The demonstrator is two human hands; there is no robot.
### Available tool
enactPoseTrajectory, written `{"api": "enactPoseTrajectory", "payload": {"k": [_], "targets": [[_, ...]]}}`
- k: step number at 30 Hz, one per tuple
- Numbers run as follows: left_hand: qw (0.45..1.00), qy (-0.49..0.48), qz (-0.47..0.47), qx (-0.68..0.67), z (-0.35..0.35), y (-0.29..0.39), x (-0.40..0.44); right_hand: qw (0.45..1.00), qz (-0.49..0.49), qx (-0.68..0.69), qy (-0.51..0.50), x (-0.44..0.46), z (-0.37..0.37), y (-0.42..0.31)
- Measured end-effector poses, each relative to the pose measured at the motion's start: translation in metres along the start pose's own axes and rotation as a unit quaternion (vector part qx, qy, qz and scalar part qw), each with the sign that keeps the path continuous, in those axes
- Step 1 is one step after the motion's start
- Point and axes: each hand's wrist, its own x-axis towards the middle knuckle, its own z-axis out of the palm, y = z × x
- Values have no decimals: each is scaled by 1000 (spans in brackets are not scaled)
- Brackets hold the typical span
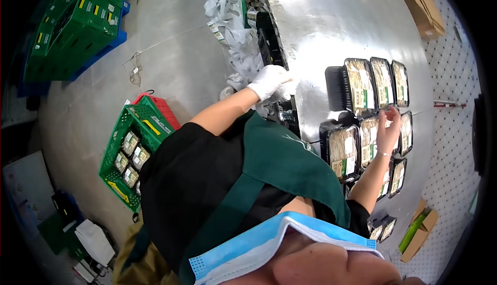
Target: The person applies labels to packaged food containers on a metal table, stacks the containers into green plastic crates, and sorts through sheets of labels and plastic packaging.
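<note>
Partway, seemingly: packs (141, 157) crated at nine o'clock, others lined up by three; right hand (388, 132) loosely open there, left hand (270, 84), twelve, can't tell.

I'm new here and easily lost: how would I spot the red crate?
Find the stack of green crates at the picture's upper left. Lower down, on the floor, a green crate holds packs. Right beside it is the red crate, its colour unlike its green neighbour's.
</note>
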Motion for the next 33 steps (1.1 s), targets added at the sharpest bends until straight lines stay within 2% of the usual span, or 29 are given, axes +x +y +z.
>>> {"api": "enactPoseTrajectory", "payload": {"k": [1, 2, 3, 4, 5, 7, 9, 11, 12, 13, 14, 15, 16, 17, 18, 19, 20, 22, 23, 24, 25, 26, 27, 28, 29, 30, 31, 32, 33], "targets": [[999, -3, 31, 23, 2, 9, 6, 1000, -20, 16, 1, -2, 6, -18], [999, -22, 18, -40, 9, 18, 12, 999, -39, 29, -1, -4, 11, -37], [998, -21, 23, -49, 9, 14, 27, 999, -5, 51, -8, -7, 15, -58], [983, -103, 110, 106, 5, 7, 45, 999, -6, 40, -9, -10, 23, -68], [963, -113, 146, 195, -2, 0, 58, 1000, -9, 22, -20, -12, 32, -78], [902, -75, 157, 394, -7, 7, 66, 999, -1, 10, -45, -12, 52, -97], [841, -73, 143, 517, -7, 17, 60, 995, 43, 53, -77, -11, 85, -113], [794, -132, 96, 586, -16, 36, 52, 992, 58, 77, -86, 2, 120, -138], [813, -137, 124, 553, -20, 41, 52, 993, 52, 70, -74, 7, 142, -156], [744, -209, 152, 616, -28, 49, 56, 997, 18, 7, -74, 14, 164, -167], [757, -200, 143, 606, -29, 43, 62, 996, 15, -61, -66, 16, 186, -178], [747, -213, 160, 609, -27, 25, 76, 997, -15, -64, -41, 15, 211, -175], [742, -221, 210, 597, -32, 19, 81, 997, -47, -68, -15, 13, 238, -165], [744, -247, 122, 608, -34, 18, 91, 997, 19, -49, -50, 8, 259, -153], [684, -305, 68, 659, -42, 16, 100, 992, 85, -29, -87, 4, 270, -144], [709, -315, 53, 628, -72, 33, 100, 976, 42, -191, -96, -1, 271, -162], [730, -326, 36, 599, -113, 53, 94, 963, 64, -234, -121, -3, 276, -161], [794, -258, -26, 549, -180, 81, 88, 960, 73, -247, -110, 0, 277, -171], [825, -248, -47, 506, -217, 65, 100, 958, 73, -256, -109, -1, 278, -173], [859, -161, -41, 484, -254, 54, 100, 955, 73, -266, -108, 0, 278, -174], [857, -142, -93, 486, -294, 69, 90, 952, 78, -272, -113, 1, 278, -176], [876, -92, -112, 460, -336, 43, 89, 953, 73, -276, -106, 3, 276, -185], [879, -33, -146, 453, -368, 58, 69, 956, 22, -278, -86, 3, 276, -182], [867, 30, -153, 473, -403, 27, 61, 961, 28, -264, -81, 2, 276, -181], [881, 114, -142, 437, -429, 11, 41, 965, 41, -246, -76, -2, 277, -173], [897, 96, -211, 377, -449, 18, 21, 970, 52, -226, -70, 1, 281, -169], [904, 135, -191, 359, -470, -3, 5, 965, 83, -234, -85, 6, 283, -164], [929, 155, -195, 275, -498, -58, -3, 968, 69, -229, -81, 24, 284, -174], [940, 194, -205, 192, -513, -85, -20, 970, 54, -223, -77, 44, 284, -186]]}}
